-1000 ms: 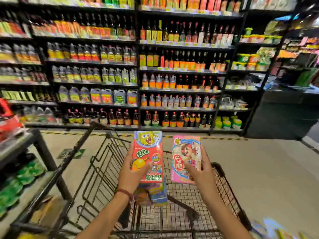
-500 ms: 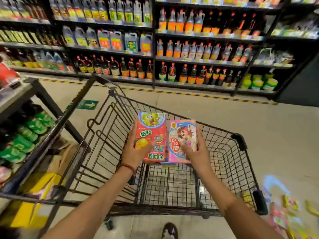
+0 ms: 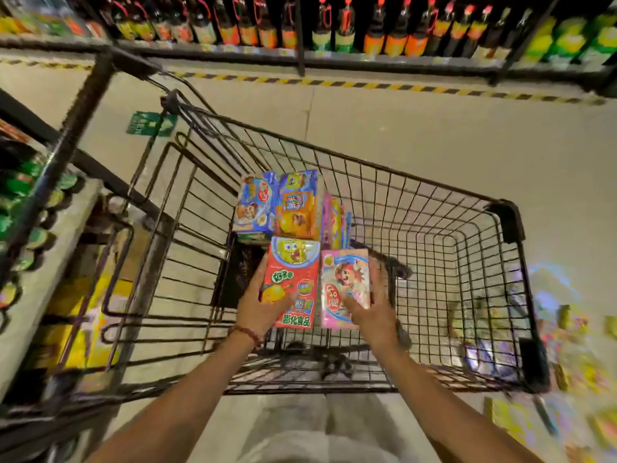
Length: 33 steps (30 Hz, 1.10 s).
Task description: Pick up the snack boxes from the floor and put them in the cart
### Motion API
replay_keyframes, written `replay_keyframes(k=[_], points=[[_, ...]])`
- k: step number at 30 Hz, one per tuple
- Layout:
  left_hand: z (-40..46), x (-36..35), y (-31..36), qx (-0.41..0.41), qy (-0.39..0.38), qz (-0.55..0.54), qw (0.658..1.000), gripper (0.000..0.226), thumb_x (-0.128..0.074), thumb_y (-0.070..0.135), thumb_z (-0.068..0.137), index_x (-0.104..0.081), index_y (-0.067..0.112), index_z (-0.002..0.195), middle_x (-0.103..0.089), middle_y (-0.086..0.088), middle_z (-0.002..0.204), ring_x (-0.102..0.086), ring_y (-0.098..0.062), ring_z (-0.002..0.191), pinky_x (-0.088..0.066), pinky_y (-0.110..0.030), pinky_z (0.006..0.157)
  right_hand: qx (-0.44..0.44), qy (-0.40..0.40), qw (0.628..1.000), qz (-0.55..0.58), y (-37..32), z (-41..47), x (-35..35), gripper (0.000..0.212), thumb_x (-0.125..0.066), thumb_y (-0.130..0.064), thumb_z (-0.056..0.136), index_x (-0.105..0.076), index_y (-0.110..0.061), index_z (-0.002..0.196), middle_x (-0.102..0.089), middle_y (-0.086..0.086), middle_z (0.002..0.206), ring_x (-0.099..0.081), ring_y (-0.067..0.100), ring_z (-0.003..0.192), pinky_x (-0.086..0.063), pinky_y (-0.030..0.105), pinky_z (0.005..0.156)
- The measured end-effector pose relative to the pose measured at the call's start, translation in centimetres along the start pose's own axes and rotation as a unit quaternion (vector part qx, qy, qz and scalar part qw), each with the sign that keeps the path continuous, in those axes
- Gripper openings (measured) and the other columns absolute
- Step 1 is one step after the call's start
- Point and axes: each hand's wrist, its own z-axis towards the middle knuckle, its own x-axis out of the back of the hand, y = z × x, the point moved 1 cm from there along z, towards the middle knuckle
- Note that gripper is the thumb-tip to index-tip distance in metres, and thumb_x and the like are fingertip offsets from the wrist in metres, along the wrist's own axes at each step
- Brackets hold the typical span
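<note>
Partway done: a few snack boxes (image 3: 280, 205) stand in the cart (image 3: 434, 208) already. Left hand (image 3: 257, 305) grips the red box (image 3: 293, 282), right hand (image 3: 370, 312) grips the pink box (image 3: 344, 285), both held inside the basket, not yet released. More boxes (image 3: 584, 362) left on the floor (image 3: 434, 128), right of cart.

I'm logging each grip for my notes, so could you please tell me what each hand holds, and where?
Left hand grips the red snack box by its lower left edge; right hand grips the pink snack box by its lower right edge.
</note>
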Motion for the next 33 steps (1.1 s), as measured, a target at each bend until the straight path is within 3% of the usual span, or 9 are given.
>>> replay_keyframes(k=[6,8,11,14,16,20,26,30,33], points=[[1.9,-0.2,-3.7,0.042,-0.020,0.026,0.999,0.082,-0.076,0.008,0.076,-0.029,0.044,0.133,-0.060,0.007,0.115,-0.063,-0.001,0.095,-0.055,-0.022,0.078,-0.023,-0.014,0.999,0.020,2.8,1.1,-1.8,0.076,-0.073,-0.015,0.084,-0.033,-0.034,0.146,-0.066,-0.018,0.107,-0.066,-0.007,0.090,-0.055,0.018,0.073],[2.6,-0.2,-4.8,0.057,-0.024,0.026,0.998,0.081,-0.076,0.009,0.076,-0.029,0.047,0.130,-0.060,0.001,0.120,-0.063,-0.011,0.100,-0.055,-0.032,0.085,-0.035,-0.015,0.999,-0.002,3.8,1.8,-2.8,0.072,-0.073,-0.018,0.084,-0.034,-0.045,0.137,-0.063,-0.027,0.102,-0.063,-0.013,0.086,-0.054,0.015,0.073],[3.8,-0.3,-6.7,0.071,-0.022,0.037,0.997,0.084,-0.079,0.017,0.074,-0.028,0.055,0.129,-0.058,-0.002,0.128,-0.059,-0.018,0.111,-0.050,-0.041,0.095,-0.072,-0.013,0.997,-0.010,5.7,2.8,-4.3,0.070,-0.074,-0.033,0.078,-0.038,-0.052,0.135,-0.069,-0.016,0.101,-0.069,0.006,0.090,-0.058,0.039,0.080],[6.1,-0.5,-10.5,0.098,-0.014,0.057,0.993,0.087,-0.082,0.052,0.058,-0.030,0.070,0.125,-0.054,0.003,0.134,-0.053,-0.019,0.122,-0.047,-0.047,0.099,-0.075,-0.006,0.997,-0.001,7.8,4.2,-5.6,0.059,-0.070,-0.015,0.085,-0.045,-0.044,0.129,-0.070,-0.018,0.096,-0.069,0.000,0.083,-0.056,0.019,0.066],[7.3,-1.1,-11.9,0.097,-0.022,0.065,0.993,0.088,-0.082,0.042,0.064,-0.028,0.062,0.130,-0.050,0.007,0.137,-0.048,-0.015,0.126,-0.043,-0.040,0.103,-0.083,-0.010,0.996,-0.023,9.8,5.3,-6.3,0.063,-0.070,-0.018,0.085,-0.041,-0.053,0.128,-0.069,-0.018,0.099,-0.069,0.000,0.083,-0.056,0.021,0.064],[10.2,-2.9,-15.7,0.107,-0.041,0.043,0.993,0.090,-0.082,0.017,0.070,-0.026,0.047,0.135,-0.053,0.013,0.129,-0.055,-0.007,0.110,-0.050,-0.024,0.086,-0.121,0.010,0.991,-0.054,14.2,8.3,-7.5,0.070,-0.074,-0.040,0.079,-0.032,-0.064,0.130,-0.068,-0.012,0.114,-0.068,0.014,0.097,-0.056,0.045,0.082],[11.9,-4.1,-20.5,0.129,-0.068,-0.084,0.986,0.076,-0.068,-0.013,0.072,-0.045,0.027,0.133,-0.067,-0.006,0.110,-0.067,-0.007,0.084,-0.055,-0.022,0.065,-0.133,0.007,0.990,-0.041,18.0,10.6,-7.9,0.080,-0.076,-0.046,0.072,-0.032,-0.053,0.139,-0.063,-0.008,0.123,-0.066,0.016,0.105,-0.056,0.049,0.085],[12.2,-4.5,-21.2,0.144,-0.060,-0.055,0.986,0.080,-0.085,0.032,0.064,-0.041,0.051,0.128,-0.066,0.004,0.117,-0.065,-0.005,0.095,-0.055,-0.025,0.075,-0.138,0.017,0.990,-0.023,19.9,10.6,-8.2,0.079,-0.075,-0.044,0.073,-0.033,-0.051,0.139,-0.065,-0.007,0.121,-0.066,0.020,0.105,-0.055,0.052,0.083],[12.5,-4.8,-20.7,0.146,-0.059,-0.019,0.987,0.071,-0.080,0.042,0.059,-0.040,0.051,0.117,-0.063,0.017,0.107,-0.064,0.010,0.087,-0.050,-0.010,0.066,-0.136,0.006,0.991,-0.014,20.7,10.6,-8.3,0.080,-0.074,-0.043,0.076,-0.028,-0.051,0.141,-0.065,-0.009,0.119,-0.067,0.022,0.104,-0.055,0.056,0.082]])
